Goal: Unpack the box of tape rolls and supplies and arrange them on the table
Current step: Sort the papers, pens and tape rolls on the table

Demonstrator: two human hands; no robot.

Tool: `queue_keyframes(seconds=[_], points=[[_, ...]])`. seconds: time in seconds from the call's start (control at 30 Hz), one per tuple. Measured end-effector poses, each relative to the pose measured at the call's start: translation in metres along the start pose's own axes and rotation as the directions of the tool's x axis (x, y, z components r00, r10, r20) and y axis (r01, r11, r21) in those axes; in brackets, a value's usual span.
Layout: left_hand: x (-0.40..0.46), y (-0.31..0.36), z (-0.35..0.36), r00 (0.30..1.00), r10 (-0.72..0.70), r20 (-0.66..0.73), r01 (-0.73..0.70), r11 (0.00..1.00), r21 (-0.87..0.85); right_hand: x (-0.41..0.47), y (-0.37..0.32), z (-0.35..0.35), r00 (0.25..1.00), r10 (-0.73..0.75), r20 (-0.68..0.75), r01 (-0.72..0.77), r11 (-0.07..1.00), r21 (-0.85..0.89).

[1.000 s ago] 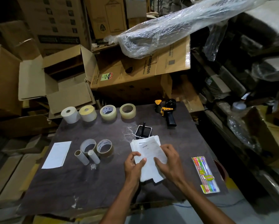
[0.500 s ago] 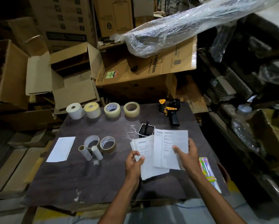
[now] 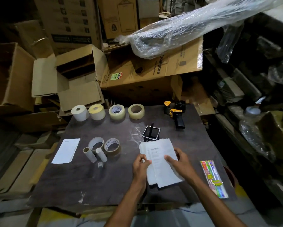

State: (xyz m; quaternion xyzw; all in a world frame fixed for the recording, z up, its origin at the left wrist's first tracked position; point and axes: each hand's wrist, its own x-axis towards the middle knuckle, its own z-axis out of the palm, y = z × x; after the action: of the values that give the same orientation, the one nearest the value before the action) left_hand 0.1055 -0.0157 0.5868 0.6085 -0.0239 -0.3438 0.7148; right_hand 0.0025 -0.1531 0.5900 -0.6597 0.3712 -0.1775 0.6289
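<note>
The stack of papers (image 3: 158,161) lies on the table (image 3: 88,182) between the two hands, long axis running away from the person, the left hand (image 3: 141,166) pinching its near-left edge, the right hand (image 3: 178,163) curling round its right edge.

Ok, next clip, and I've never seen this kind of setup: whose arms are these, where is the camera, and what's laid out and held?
There is no machine: a person wears a wide-angle camera on the head, looking down at their own bare hands. The left hand and right hand both hold a stack of printed paper sheets over a dark table. Four tape rolls stand along the far edge, with a tape dispenser gun to their right. Nearer lie a single sheet, two more rolls and two cardboard tubes, a black square holder and a packet of coloured pens. Cardboard boxes are stacked behind.
</note>
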Motion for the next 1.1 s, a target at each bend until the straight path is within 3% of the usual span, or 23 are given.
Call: queue_keyframes(seconds=[0.13,0.3,0.57,0.73,0.9,1.0,1.1], points=[[0.001,-0.006,0.002,0.999,-0.022,0.045,0.023,1.000,-0.004,0.001,0.014,0.014,0.991,0.080,0.111,-0.086,0.995,0.045],[0.002,-0.020,0.000,0.996,0.063,0.057,-0.075,0.968,0.239,-0.005,0.015,0.031,0.996,0.090,0.025,-0.089,0.996,-0.010],[0.008,-0.016,0.002,0.929,0.369,-0.027,-0.308,0.814,0.493,-0.012,0.023,0.034,0.991,-0.103,-0.087,0.099,0.994,-0.055],[0.000,-0.031,0.003,0.921,0.386,0.053,-0.345,0.746,0.570,-0.016,0.045,0.036,0.989,-0.100,-0.110,0.088,0.990,-0.109],[0.008,-0.044,-0.003,0.919,0.392,-0.041,-0.280,0.722,0.632,-0.012,0.050,0.042,0.970,-0.098,-0.224,0.077,0.992,-0.102],[0.015,-0.045,-0.006,0.889,0.451,-0.082,-0.296,0.702,0.648,-0.005,0.058,0.039,0.968,-0.144,-0.206,0.104,0.975,-0.194],[0.017,-0.048,-0.007,0.851,0.524,-0.012,-0.369,0.615,0.697,-0.005,0.062,0.038,0.955,-0.251,-0.160,0.193,0.931,-0.309]])
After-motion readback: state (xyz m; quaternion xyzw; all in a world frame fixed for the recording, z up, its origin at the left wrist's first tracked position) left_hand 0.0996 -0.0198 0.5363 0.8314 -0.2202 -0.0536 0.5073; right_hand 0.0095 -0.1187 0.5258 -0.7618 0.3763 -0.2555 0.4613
